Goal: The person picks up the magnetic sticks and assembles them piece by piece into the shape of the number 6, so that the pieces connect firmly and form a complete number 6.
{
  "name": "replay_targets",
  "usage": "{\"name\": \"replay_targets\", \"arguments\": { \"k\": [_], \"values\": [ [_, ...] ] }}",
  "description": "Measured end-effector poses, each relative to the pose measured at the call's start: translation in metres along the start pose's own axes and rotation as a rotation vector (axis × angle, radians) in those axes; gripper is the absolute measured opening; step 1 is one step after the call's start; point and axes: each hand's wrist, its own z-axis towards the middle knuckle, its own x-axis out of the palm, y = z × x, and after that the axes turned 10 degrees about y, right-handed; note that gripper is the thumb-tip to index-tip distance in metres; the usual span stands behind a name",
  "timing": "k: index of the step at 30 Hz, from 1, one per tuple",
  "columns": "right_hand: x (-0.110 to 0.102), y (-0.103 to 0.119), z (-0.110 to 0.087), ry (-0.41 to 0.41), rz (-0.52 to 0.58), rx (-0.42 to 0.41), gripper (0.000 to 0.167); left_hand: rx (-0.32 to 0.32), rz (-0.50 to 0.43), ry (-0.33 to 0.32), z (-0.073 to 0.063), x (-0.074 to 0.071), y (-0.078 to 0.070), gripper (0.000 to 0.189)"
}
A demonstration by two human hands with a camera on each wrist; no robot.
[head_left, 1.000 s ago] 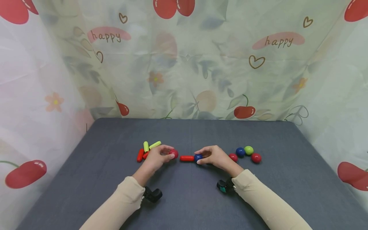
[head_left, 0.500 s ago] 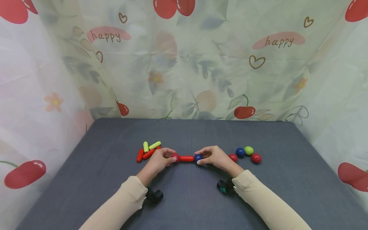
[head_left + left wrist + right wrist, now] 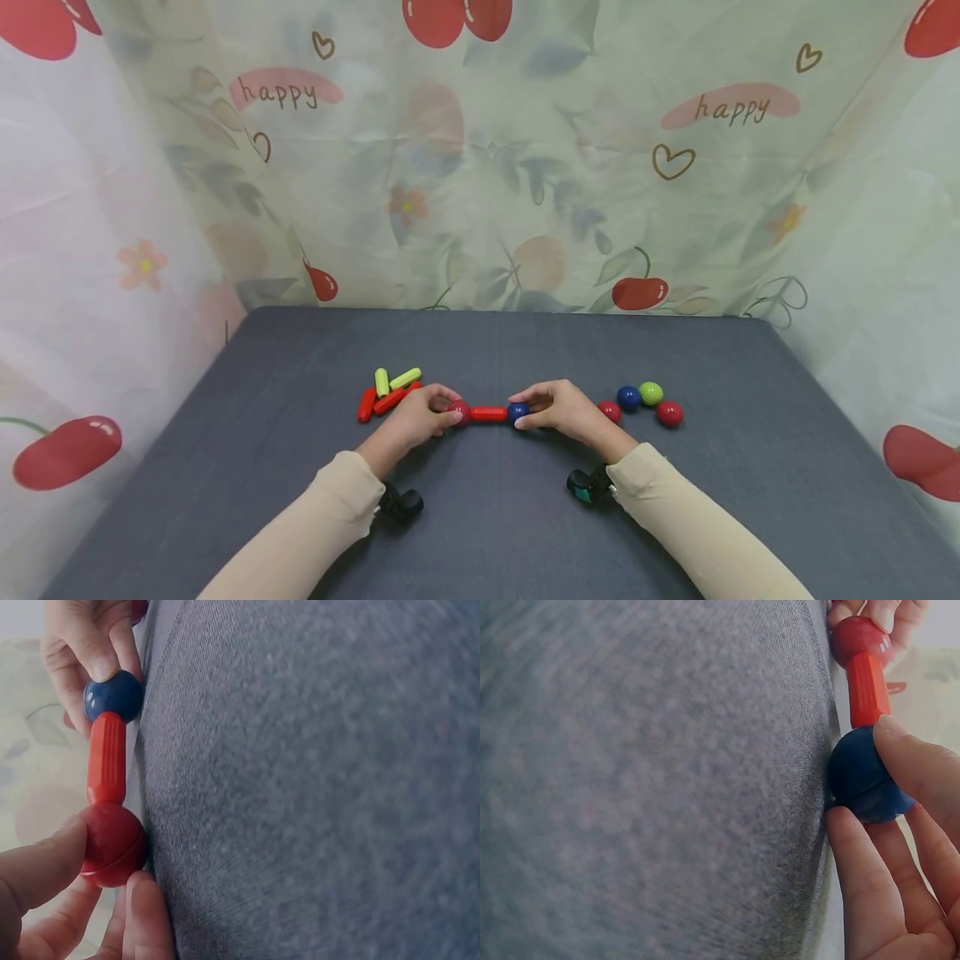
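A red rod [image 3: 488, 413] lies on the grey table [image 3: 495, 517] with a red ball [image 3: 459, 411] on its left end and a blue ball [image 3: 517, 412] on its right end. My left hand [image 3: 417, 415] pinches the red ball [image 3: 112, 844] between thumb and fingers. My right hand [image 3: 558, 408] pinches the blue ball [image 3: 862, 784] the same way. The wrist views show the rod [image 3: 106, 757] [image 3: 868, 690] touching both balls.
Left of my left hand lie two red rods [image 3: 377, 403] and two yellow-green rods [image 3: 394, 380]. Right of my right hand sit a red ball [image 3: 609, 411], a blue ball [image 3: 627, 397], a green ball [image 3: 650, 392] and another red ball [image 3: 669, 413]. A printed curtain [image 3: 480, 158] encloses the table.
My left hand has carried the red ball to the right until it meets the rod's left end. The right hand and blue ball have stayed put.
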Motion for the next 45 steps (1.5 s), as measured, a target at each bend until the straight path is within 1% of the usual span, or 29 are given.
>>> {"name": "replay_targets", "arguments": {
  "k": [3,13,23,26,31,35,41,45],
  "values": [
    [0.001,0.0,0.0,-0.001,0.003,0.009,0.036,-0.005,-0.005,0.013,0.001,-0.001,0.001,0.026],
    [0.001,0.001,0.0,-0.006,0.008,0.009,0.036,-0.008,0.004,0.026,0.002,-0.002,0.001,0.027],
    [0.0,-0.001,0.002,0.011,0.017,-0.007,0.036,-0.015,0.013,0.039,0.004,-0.004,0.001,0.027],
    [0.0,0.0,0.001,0.008,0.011,-0.008,0.036,0.0,0.018,0.05,0.002,-0.005,0.001,0.026],
    [0.0,0.0,0.001,0.002,0.007,-0.004,0.035,0.009,0.006,0.053,0.001,-0.004,0.0,0.026],
    [0.001,-0.001,0.001,0.0,0.013,-0.011,0.035,-0.008,-0.03,0.062,0.002,-0.004,0.0,0.028],
    [0.001,0.0,0.0,0.012,0.024,-0.041,0.036,-0.025,-0.086,0.107,0.0,-0.015,-0.002,0.035],
    [0.0,-0.001,0.0,0.01,0.026,-0.036,0.036,-0.019,-0.104,0.107,-0.005,-0.028,-0.009,0.036]
  ]
}}
